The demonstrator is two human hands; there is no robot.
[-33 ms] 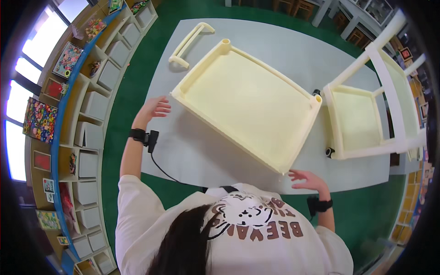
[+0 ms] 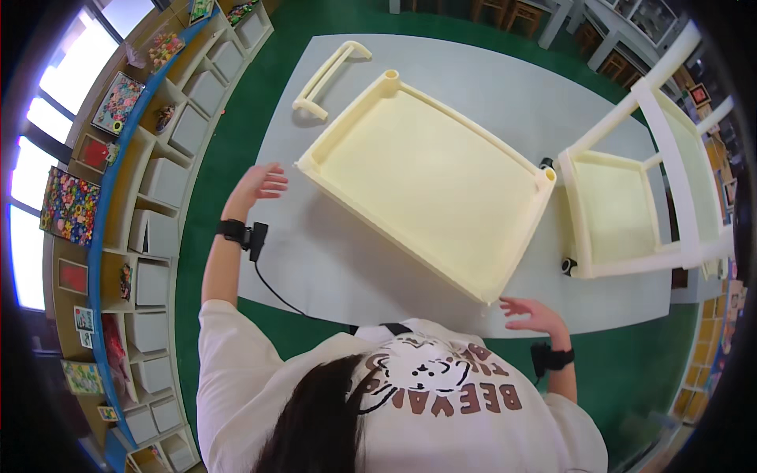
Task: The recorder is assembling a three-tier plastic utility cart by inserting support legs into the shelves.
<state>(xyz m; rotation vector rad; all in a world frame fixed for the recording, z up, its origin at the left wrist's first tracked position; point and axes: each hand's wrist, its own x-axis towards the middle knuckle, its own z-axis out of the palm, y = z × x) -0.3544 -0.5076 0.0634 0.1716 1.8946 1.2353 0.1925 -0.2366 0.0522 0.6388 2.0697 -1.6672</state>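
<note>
1. I've got the left hand [image 2: 256,184] up and spread wide, fingers splayed, holding nothing, just off the left corner of the cream plastic tray shelf [image 2: 430,180].
2. Right hand [image 2: 530,313] is open too, fingers fanned, empty, just beside the tray shelf's near corner; I cannot tell whether it touches.
3. The tray shelf lies flat and turned diagonally on the pale grey worktop [image 2: 331,260], rim up, with round sockets at its corners.
4. Black wrist bands on both arms; the left wrist band [image 2: 235,232] has a cable running down to the shirt.
5. A cream U-shaped handle piece [image 2: 327,80] lies on the worktop's far left, apart from the tray shelf.
6. To the right, a partly built cream cart frame [image 2: 631,205] lies on its side, small black casters at its corners.
7. Cubby shelving [image 2: 150,229] lines the left wall over green floor.
</note>
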